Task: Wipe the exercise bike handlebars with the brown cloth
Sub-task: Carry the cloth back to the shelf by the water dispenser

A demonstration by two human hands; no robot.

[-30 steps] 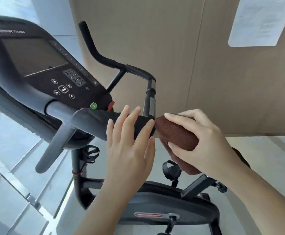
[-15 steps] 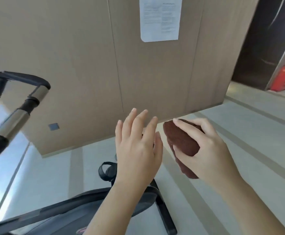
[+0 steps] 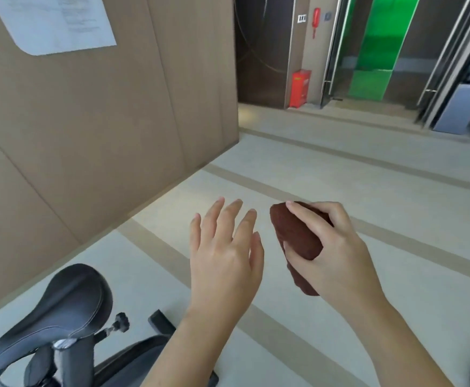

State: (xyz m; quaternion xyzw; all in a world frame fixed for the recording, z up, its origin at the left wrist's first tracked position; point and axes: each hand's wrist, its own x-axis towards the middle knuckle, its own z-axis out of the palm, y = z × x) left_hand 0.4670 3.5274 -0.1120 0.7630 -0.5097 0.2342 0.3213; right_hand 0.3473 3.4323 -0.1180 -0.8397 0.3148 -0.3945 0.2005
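Brown cloth (image 3: pixel 295 236) bunched, gripped in right hand (image 3: pixel 337 252)

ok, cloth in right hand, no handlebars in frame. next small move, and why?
Probably turn back left toward the bike's front. The brown cloth is bunched in the right hand, touching nothing; the left hand is open and empty over the floor. Only the saddle shows, at lower left, so the handlebars likely lie beyond the frame's left edge.

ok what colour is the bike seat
Dark grey to black, with lighter stitching along the seat; seen in the head view, lower left.
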